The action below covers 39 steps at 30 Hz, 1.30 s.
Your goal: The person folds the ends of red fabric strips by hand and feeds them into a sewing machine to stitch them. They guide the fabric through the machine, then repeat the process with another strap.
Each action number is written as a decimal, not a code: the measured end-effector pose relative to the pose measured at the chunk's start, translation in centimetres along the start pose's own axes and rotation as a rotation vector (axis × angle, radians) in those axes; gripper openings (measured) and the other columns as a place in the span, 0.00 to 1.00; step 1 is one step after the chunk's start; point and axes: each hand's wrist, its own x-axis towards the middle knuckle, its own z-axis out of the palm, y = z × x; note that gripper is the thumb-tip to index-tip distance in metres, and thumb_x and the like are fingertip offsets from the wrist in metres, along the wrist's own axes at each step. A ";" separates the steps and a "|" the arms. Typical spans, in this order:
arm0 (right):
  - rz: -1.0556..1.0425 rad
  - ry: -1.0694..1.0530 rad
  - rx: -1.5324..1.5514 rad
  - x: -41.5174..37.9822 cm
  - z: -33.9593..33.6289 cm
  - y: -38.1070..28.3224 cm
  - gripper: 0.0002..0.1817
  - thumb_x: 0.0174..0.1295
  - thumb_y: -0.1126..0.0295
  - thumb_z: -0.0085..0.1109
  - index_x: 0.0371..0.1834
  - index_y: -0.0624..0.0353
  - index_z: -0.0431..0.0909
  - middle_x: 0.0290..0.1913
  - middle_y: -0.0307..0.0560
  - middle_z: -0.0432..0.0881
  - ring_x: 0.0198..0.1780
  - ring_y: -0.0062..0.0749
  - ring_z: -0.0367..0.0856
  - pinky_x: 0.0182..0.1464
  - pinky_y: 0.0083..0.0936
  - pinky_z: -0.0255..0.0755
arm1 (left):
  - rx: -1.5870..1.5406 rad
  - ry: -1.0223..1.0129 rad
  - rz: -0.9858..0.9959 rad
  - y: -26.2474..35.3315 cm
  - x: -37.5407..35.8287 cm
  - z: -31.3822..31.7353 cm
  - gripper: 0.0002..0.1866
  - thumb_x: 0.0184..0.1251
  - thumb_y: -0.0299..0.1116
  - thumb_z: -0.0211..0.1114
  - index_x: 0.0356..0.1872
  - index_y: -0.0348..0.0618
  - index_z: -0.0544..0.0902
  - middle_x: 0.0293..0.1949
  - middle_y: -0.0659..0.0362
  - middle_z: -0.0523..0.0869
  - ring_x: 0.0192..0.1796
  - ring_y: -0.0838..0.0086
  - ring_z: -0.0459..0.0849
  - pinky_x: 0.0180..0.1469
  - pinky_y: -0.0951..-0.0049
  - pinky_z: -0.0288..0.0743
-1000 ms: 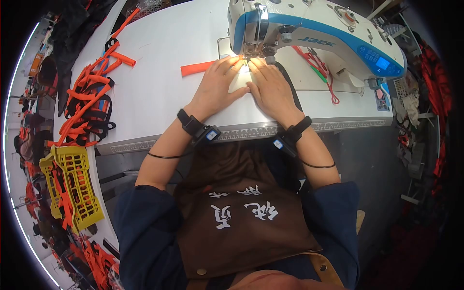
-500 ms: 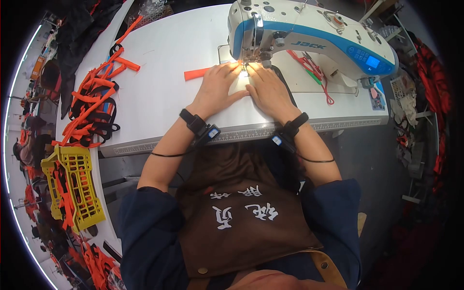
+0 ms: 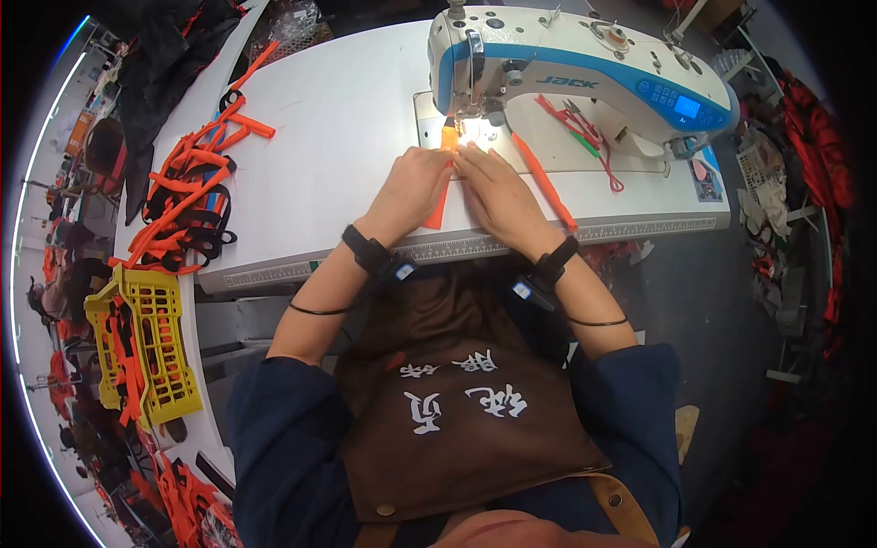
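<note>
A white and blue sewing machine (image 3: 585,78) stands on the white table, its lamp lit at the needle. An orange strip (image 3: 438,205) runs from the needle area toward the table's front edge. My left hand (image 3: 418,187) is closed on this strip just in front of the needle. Beside it, my right hand (image 3: 493,187) lies with fingers together, its fingertips near the strip at the needle; what they hold, if anything, is hidden. To the right of my right hand, another orange length (image 3: 544,181) extends from the machine's foot to the front edge.
Tangled orange and black strips (image 3: 183,196) lie on the table's left side. Below them is a yellow basket (image 3: 169,342) with more strips. Scissors with red handles (image 3: 585,137) and a green tool rest under the machine arm.
The orange strip has turned from lying leftward to pointing toward the front edge. My hands have moved slightly back from the needle. The orange length at the right now shows, where dark material lay.
</note>
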 end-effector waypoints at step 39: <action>-0.173 0.216 0.045 -5.0 0.3 -1.7 0.13 0.61 0.76 0.75 0.48 0.63 0.87 0.54 0.49 0.91 0.58 0.46 0.89 0.62 0.42 0.83 | -0.021 0.100 0.112 3.0 -5.5 0.8 0.07 0.66 0.31 0.79 0.44 0.48 0.92 0.47 0.64 0.95 0.56 0.66 0.90 0.64 0.63 0.76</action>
